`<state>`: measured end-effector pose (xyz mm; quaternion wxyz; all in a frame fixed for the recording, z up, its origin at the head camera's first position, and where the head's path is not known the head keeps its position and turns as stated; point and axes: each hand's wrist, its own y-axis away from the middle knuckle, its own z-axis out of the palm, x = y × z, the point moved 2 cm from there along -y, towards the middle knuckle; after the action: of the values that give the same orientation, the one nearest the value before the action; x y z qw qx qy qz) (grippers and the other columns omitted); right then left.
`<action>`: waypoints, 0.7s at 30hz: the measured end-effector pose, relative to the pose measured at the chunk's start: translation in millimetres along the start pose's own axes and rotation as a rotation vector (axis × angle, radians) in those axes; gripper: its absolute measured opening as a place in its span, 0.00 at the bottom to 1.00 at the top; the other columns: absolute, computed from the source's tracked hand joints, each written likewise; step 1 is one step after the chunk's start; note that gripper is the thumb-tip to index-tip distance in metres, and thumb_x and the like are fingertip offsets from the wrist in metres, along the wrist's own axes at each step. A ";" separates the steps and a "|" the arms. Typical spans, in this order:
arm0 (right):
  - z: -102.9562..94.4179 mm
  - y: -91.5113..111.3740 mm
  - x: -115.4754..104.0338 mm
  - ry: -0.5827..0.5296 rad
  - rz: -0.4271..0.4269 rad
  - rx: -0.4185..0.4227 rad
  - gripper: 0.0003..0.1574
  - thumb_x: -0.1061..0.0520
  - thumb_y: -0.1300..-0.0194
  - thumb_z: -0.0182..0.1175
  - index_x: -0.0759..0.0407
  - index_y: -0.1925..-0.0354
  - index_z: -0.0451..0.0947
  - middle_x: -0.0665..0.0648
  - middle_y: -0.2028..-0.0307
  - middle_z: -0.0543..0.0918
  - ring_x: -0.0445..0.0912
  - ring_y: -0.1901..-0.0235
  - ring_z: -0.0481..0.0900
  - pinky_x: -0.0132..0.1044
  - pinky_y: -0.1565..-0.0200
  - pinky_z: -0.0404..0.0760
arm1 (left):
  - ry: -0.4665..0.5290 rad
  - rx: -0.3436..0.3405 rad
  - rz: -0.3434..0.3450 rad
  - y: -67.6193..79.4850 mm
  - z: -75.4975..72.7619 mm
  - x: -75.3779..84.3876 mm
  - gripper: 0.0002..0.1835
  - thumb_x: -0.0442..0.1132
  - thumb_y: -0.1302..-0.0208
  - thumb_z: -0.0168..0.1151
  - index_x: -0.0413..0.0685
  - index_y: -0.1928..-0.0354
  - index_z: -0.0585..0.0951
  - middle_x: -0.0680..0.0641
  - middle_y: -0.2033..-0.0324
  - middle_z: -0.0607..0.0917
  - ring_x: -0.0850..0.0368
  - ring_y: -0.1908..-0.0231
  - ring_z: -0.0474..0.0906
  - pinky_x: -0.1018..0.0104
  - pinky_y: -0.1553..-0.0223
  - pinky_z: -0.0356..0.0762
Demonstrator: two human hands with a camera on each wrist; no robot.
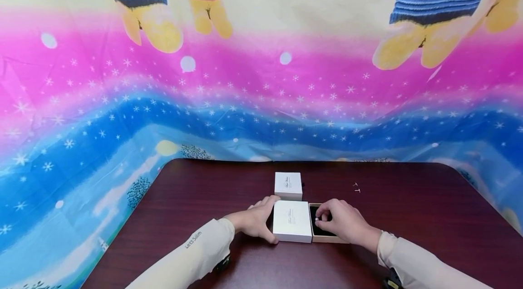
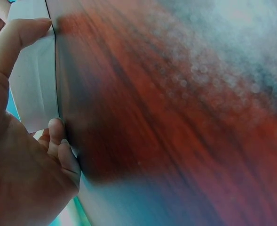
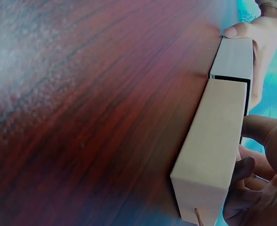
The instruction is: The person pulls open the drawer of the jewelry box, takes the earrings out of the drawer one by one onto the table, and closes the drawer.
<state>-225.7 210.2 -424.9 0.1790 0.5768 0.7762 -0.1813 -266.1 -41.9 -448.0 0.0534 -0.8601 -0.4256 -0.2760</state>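
A white sliding jewellery box [image 1: 292,222] with dark script lies on the table, its tan drawer [image 1: 330,239] pulled out to the right. Black lining [image 1: 313,230] shows inside the drawer. My left hand [image 1: 256,220] grips the white sleeve from its left side, thumb at the near corner and fingers at the far one. Over the drawer, my right hand [image 1: 342,220] pinches a tiny shiny piece [image 1: 316,219] between thumb and fingers; its kind is too small to tell. In the right wrist view, a thin pull tab [image 3: 198,216] sticks out of the drawer's end.
Behind the box stands a second, smaller white box [image 1: 288,184] with similar script. Two tiny pale T-shaped pieces [image 1: 357,190] lie at the back right of the dark wooden table [image 1: 212,189]. A printed cloth [image 1: 261,98] hangs behind the table.
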 end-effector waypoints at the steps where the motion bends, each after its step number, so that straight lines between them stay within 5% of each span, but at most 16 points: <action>1: 0.3 0.0 0.1 0.002 0.000 0.001 0.05 0.55 0.43 0.73 0.47 0.68 0.85 0.39 0.80 0.75 0.34 0.81 0.68 0.33 0.75 0.68 | 0.001 0.001 0.000 0.1 0.1 0.1 0.57 0.48 0.60 0.82 0.50 0.28 0.58 0.50 0.39 0.71 0.53 0.40 0.68 0.57 0.41 0.65; 21: 3.1 -3.7 -1.2 0.027 0.065 0.010 0.09 0.56 0.47 0.76 0.45 0.72 0.84 0.40 0.80 0.76 0.36 0.80 0.69 0.35 0.74 0.69 | 0.002 0.005 0.014 -0.9 1.3 -1.8 0.57 0.48 0.61 0.82 0.51 0.29 0.58 0.51 0.40 0.72 0.57 0.42 0.68 0.62 0.44 0.65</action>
<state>-228.7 206.7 -426.7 0.1714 0.6050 0.7585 -0.1711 -267.0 -42.2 -450.2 0.0577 -0.8626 -0.4204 -0.2756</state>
